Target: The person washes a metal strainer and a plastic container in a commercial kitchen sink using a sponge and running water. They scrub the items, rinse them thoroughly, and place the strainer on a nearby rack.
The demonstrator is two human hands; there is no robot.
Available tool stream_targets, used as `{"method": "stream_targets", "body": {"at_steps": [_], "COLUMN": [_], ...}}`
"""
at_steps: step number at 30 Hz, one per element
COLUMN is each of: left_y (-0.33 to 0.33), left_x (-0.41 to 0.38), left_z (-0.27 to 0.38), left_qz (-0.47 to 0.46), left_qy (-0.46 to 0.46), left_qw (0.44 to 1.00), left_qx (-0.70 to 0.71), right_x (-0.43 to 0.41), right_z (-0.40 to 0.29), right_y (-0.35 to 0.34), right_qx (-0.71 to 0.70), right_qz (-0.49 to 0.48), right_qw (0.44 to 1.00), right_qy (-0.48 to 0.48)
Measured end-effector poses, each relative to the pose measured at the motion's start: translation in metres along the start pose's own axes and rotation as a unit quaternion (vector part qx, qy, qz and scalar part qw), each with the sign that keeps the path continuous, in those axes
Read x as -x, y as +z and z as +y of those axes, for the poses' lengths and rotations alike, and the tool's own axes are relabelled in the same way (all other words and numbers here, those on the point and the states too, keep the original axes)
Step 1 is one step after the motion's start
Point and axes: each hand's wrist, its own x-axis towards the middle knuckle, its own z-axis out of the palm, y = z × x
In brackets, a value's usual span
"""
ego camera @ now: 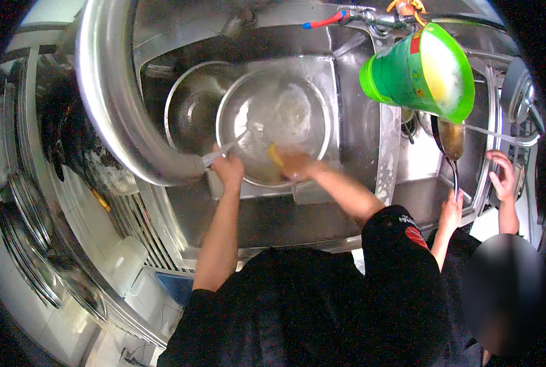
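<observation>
A large round steel bowl (296,87) sits tilted in the sink basin (355,137) before me. My left hand (228,170) is closed at the bowl's near left rim, beside a translucent strip (220,153). Inside the bowl, my right hand (296,164) is blurred by motion and presses a yellow sponge or scouring pad (275,154) near the wall. Its fingers are hard to make out. A second round steel bowl (185,101) lies behind the first, partly covered by it.
A large curved steel vessel (110,91) stands close on the left. A green plastic bucket (396,73) with foam hangs near the tap (369,18). At right, a co-worker's hand (449,213) holds a ladle (451,142) over another basin. Metal trays (29,215) line the far left.
</observation>
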Motion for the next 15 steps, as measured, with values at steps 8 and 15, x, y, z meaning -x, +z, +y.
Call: {"method": "stream_targets", "body": {"at_steps": [8,15], "left_y": [0.009,0.004], "left_x": [-0.005,-0.004], "left_z": [0.010,0.046], "left_qz": [0.083,0.046], "left_qy": [0.047,-0.018], "left_qw": [0.993,0.994], "left_qx": [0.067,0.100], "right_x": [-0.035,-0.065], "right_z": [0.040,-0.059], "right_y": [0.040,0.058], "right_qx": [0.188,-0.477], "right_qz": [0.014,0.131], "right_qw": [0.979,0.857], "right_qy": [0.079,-0.147]}}
